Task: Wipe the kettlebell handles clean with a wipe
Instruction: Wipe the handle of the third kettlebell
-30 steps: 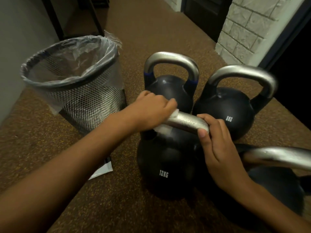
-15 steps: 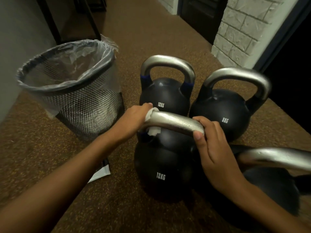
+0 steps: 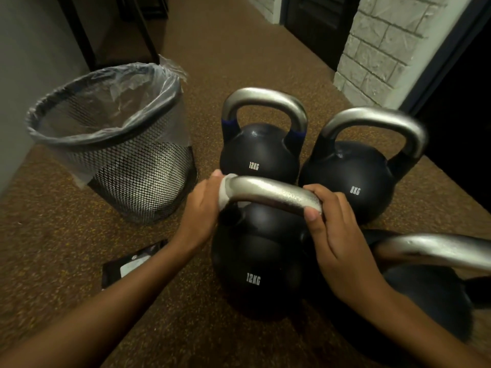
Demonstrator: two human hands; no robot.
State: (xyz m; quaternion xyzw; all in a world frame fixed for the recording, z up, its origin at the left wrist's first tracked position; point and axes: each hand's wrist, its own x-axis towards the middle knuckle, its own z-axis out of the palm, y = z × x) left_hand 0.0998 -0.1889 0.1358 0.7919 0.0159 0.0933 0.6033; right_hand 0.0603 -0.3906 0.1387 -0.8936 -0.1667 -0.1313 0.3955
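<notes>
**A:** What are the person's hands doing?

**B:** The left hand [image 3: 202, 211] curls round the left bend of the silvery steel handle [image 3: 271, 193], and its fingers hold a white wipe [image 3: 224, 193] against the metal. The right hand [image 3: 338, 235] is clenched round the same handle's right end, with the thumb on the near side.

**A:** Which weight does that handle belong to?

**B:** It belongs to the round black kettlebell marked 12KG [image 3: 255, 264], the one nearest the person. It stands upright on the brown speckled floor [image 3: 61, 235].

**A:** And around it?

**B:** Just behind it is a second black 12KG kettlebell with blue bands on its handle legs [image 3: 261, 152]. Beside that, to the right, is a black kettlebell marked 8KG [image 3: 350, 181]. A fourth black kettlebell [image 3: 430, 296] sits at the right edge, with its steel handle just beyond the right wrist. To the left stands a black wire-mesh bin lined with a clear plastic bag [image 3: 125, 166]. A flat black packet [image 3: 125, 266] lies on the floor beside the left forearm
</notes>
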